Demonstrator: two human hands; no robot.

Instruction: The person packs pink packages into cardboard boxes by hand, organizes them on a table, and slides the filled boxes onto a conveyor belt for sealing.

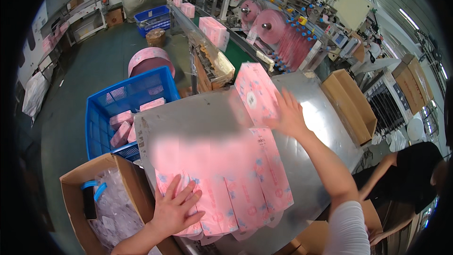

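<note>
A row of pink tissue packs (245,200) with blue flower prints lies side by side on the metal table (188,108), their upper part blurred. My left hand (175,206) rests on the leftmost packs, fingers spread. At the far end of the table another pink tissue pack (257,93) stands upright and tilted. My right hand (289,119) grips its right side, the thumb low near the front face and the fingers along the edge. The left side of that pack is smeared by motion.
A blue crate (101,98) holds several pink packs. Below it, a cardboard box (75,179) contains clear plastic bags. More packs (213,32) ride a conveyor beside a machine with pink rolls (271,26). An open carton (349,106) stands right; a person (401,174) is close by.
</note>
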